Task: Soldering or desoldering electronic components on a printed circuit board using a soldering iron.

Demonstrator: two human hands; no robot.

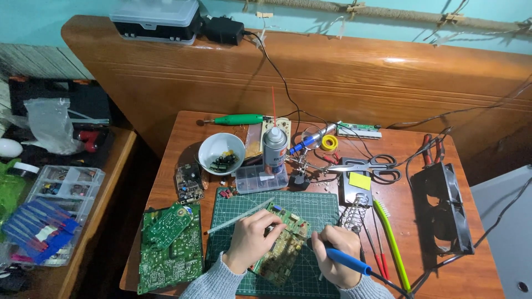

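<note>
My left hand (250, 238) grips a green circuit board (285, 246), holding it tilted on edge over the green cutting mat (310, 206). A thin grey rod (239, 216), perhaps solder, runs from above this hand toward the upper right. My right hand (335, 253) is closed on a blue-handled soldering iron (348, 261), whose tip points at the board's right edge. Both wrists wear grey knit sleeves.
Larger green boards (170, 249) lie left of the mat. Behind it stand a white bowl of parts (221, 152), a spray can (274, 145), a clear parts box (260, 178), scissors (368, 166), an iron stand (356, 207) and a black fan (443, 207). A side table (83, 221) holds trays.
</note>
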